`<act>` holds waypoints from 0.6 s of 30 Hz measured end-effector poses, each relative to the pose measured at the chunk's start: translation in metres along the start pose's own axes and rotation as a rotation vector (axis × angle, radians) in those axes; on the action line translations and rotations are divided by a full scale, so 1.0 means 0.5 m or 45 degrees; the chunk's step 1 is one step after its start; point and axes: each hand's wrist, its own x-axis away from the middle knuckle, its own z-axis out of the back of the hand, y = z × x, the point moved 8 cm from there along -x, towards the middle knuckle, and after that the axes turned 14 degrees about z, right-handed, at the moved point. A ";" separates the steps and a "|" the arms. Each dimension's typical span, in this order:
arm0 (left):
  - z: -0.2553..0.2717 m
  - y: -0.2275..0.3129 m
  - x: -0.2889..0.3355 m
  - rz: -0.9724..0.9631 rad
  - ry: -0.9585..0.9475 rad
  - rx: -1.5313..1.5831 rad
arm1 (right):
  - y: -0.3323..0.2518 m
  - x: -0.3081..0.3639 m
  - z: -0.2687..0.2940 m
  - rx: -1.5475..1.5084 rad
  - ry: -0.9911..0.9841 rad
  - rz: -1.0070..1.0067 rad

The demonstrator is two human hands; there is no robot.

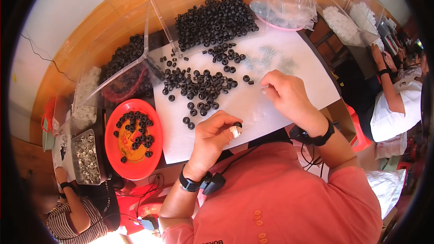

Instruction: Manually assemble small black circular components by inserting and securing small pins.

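Note:
My left hand [211, 136] is closed near the front edge of the white tabletop [266, 122]. Its thumb and finger pinch a small round black part [238, 125]. Something white, perhaps tape, shows at the thumb tip. Farther right, my right hand [285, 91] hovers over the table with fingers drawn together; whatever they hold is too small to make out. Just beyond it lie scattered tiny silvery pieces [264, 58]. A loose pile of black ring-like parts [203, 86] spreads across the table, left of my right hand.
A clear bin with black parts [217, 18] stands at the back. To the left are a red plate [113, 153], another clear bin [131, 68] and a tray of metal pieces [87, 158]. A pink dish with a plastic bag [289, 7] sits back right. Co-workers sit on both sides.

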 end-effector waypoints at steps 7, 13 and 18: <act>0.040 0.027 -0.034 0.072 0.093 -0.004 | 0.024 -0.098 -0.071 0.459 -0.560 0.031; 0.034 0.048 0.016 -0.286 0.174 -0.008 | -0.013 -0.113 -0.116 0.078 -0.583 0.243; 0.002 0.035 0.054 -0.356 0.102 -0.363 | 0.021 -0.150 -0.112 0.118 -0.516 0.143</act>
